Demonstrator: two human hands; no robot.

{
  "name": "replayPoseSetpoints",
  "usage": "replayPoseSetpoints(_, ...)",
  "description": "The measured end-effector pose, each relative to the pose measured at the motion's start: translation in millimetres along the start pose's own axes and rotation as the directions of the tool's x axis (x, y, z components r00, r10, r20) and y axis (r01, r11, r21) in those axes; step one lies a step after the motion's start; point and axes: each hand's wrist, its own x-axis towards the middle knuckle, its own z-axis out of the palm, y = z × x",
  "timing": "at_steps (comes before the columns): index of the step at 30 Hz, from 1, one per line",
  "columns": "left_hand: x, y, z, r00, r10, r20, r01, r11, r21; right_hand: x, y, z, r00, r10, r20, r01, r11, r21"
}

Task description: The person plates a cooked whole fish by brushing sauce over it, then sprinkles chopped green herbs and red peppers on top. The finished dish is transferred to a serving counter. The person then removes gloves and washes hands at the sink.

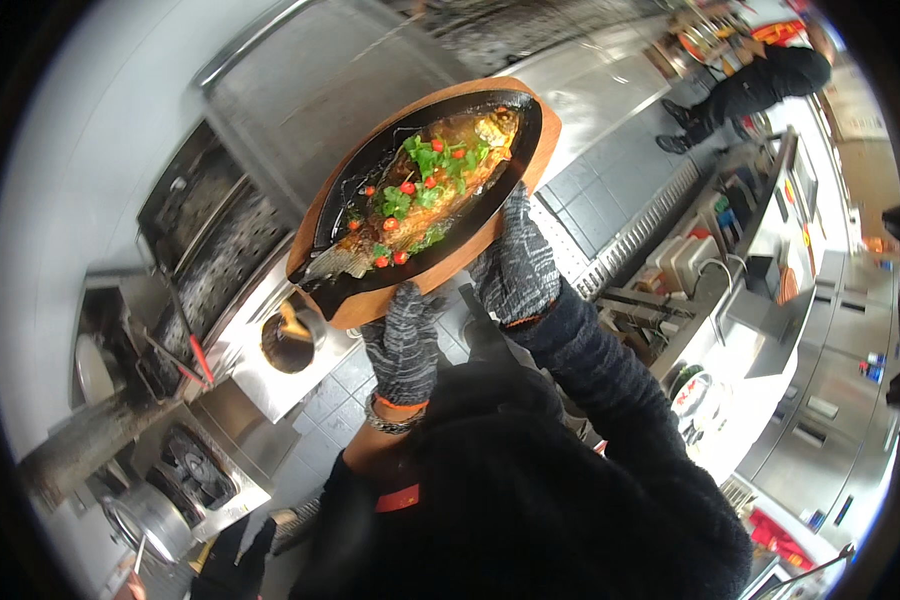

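A wooden tray carries a black oval cast-iron plate. On that plate lies a whole cooked fish in brown sauce, topped with green coriander leaves and chopped red chilli rings. Grey knitted gloves cover both of my hands. My left hand grips the tray's edge near the fish's tail, and my right hand grips it nearer the head end. Their fingers pass under the wood and are partly hidden. The tray is held up in front of my body.
A pot of dark liquid stands on a steel counter at left, near a stove. Lower left is a metal pot beside another person's hand. A person in dark clothes stands upper right. A slotted floor drain crosses the tiles.
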Motion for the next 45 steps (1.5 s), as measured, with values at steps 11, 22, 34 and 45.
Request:
replayPoseSetpoints(11, -12, -73, 178, 0.875, -0.272, 0.401, 0.31, 0.95, -0.033, -75, -195, -138, 0.707, -0.613, 0.352, 0.635, 0.334, -0.696)
replayPoseSetpoints(22, 2, -168, 398, 0.637, -0.426, 0.642, 0.361, 0.901, 0.24, -76, -360, -235, 0.688, -0.688, -0.23, 0.574, 0.71, -0.407)
replayPoseSetpoints(34, 42, -351, 727, -0.281, -0.602, 0.748, -0.084, 0.791, 0.606, -41, -642, -362, 0.031, -0.982, 0.187, 0.029, -0.186, -0.982)
replayPoseSetpoints(45, 100, -576, 973, 0.048, -0.845, 0.532, -0.045, 0.531, 0.847, 4, -982, -468, 0.063, -0.87, -0.489, 0.85, 0.303, -0.43)
